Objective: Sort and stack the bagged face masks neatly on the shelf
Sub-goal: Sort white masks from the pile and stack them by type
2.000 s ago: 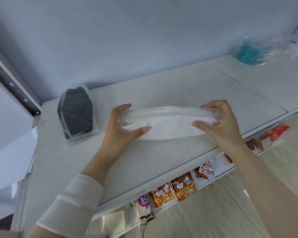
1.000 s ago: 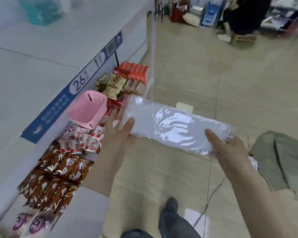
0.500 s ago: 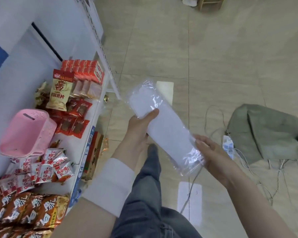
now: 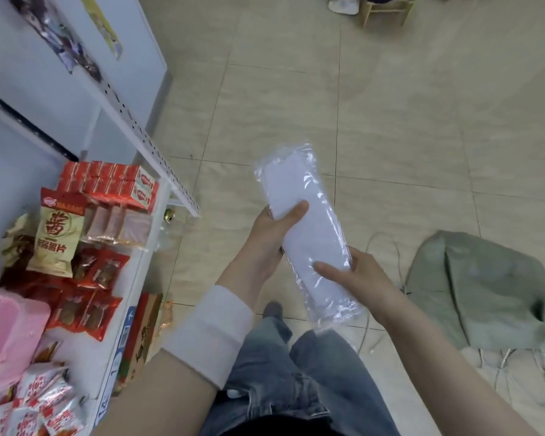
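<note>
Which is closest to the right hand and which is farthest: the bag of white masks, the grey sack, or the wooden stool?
1. bag of white masks: held in the right hand.
2. grey sack: on the floor, to its right.
3. wooden stool: far across the floor, at the top.

The bag of masks [image 4: 309, 237] hangs over the floor, right of the shelf's [image 4: 137, 269] front edge. The left hand [image 4: 271, 228] holds its far half, the right hand [image 4: 356, 275] its near half. On the shelf, boxes [image 4: 114, 184] sit at the far end and packets [image 4: 92, 278] lie nearer. A sack [image 4: 479, 287] lies on the floor to the right.
</note>
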Demonstrator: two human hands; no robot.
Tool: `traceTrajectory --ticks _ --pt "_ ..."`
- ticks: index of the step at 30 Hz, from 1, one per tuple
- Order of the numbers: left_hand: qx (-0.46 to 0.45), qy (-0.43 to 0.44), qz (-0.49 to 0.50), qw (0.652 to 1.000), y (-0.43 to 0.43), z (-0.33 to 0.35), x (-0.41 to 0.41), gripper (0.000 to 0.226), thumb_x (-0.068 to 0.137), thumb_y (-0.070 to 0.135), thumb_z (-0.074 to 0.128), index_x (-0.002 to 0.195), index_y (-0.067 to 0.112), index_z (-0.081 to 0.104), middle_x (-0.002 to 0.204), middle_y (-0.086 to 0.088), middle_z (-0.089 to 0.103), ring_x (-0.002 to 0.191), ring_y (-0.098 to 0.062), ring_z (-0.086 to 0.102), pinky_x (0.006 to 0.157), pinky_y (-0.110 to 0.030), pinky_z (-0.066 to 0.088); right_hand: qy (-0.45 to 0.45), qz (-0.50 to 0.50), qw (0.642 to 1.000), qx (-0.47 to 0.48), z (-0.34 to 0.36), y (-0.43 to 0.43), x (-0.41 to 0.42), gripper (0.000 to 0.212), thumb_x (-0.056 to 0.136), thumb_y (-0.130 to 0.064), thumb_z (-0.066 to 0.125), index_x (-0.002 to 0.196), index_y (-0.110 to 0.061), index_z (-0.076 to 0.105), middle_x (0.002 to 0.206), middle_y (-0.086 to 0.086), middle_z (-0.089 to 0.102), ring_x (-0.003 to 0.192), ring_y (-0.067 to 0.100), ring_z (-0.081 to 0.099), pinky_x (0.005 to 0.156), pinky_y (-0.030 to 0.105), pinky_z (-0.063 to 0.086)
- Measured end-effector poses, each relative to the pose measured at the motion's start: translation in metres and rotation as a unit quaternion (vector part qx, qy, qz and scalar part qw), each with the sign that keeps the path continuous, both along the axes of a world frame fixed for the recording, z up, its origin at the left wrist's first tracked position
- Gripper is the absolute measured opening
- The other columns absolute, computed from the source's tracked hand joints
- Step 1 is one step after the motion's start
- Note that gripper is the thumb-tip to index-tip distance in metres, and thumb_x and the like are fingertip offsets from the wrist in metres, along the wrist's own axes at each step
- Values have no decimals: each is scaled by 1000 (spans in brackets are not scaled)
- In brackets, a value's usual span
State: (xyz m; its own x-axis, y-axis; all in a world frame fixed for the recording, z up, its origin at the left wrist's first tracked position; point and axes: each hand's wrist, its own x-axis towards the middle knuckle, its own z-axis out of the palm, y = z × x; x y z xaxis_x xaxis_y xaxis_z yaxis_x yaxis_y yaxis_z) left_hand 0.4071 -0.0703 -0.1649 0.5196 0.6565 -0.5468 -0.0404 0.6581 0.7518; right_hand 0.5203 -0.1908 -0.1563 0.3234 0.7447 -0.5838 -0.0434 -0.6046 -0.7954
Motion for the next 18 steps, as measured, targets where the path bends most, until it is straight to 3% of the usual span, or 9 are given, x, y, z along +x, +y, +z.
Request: traceTrajectory --ticks 4,9,14,18 --pt "0 13 -5 1000 53 -2 51 57 74 26 73 125 5 56 116 -11 68 102 -25 67 87 -36 55 22 -16 1000 -5 -5 50 49 22 77 -24 75 95 -17 67 88 0 74 76 12 70 63 21 54" --pt "14 46 85 995 110 -16 113 41 81 15 72 119 5 60 106 -8 71 92 -21 70 73 -31 56 12 43 999 -6 -12 120 117 15 79 -25 73 91 -19 67 88 -2 73 79 11 69 71 25 54" --pt "24 40 186 981 162 -14 149 52 69 25 75 117 8 62 105 -6 72 94 -20 70 78 -33 55 -13 146 989 -4 -5 199 173 12 79 -27 74 87 -21 68 83 -6 73 78 8 68 69 22 52" --pt "31 20 288 957 211 -5 143 47 68 23 73 111 7 63 98 -3 74 88 -17 70 76 -31 56 -39 261 965 5 2 276 183 19 78 -33 74 91 -21 67 85 -6 72 82 8 67 68 23 53"
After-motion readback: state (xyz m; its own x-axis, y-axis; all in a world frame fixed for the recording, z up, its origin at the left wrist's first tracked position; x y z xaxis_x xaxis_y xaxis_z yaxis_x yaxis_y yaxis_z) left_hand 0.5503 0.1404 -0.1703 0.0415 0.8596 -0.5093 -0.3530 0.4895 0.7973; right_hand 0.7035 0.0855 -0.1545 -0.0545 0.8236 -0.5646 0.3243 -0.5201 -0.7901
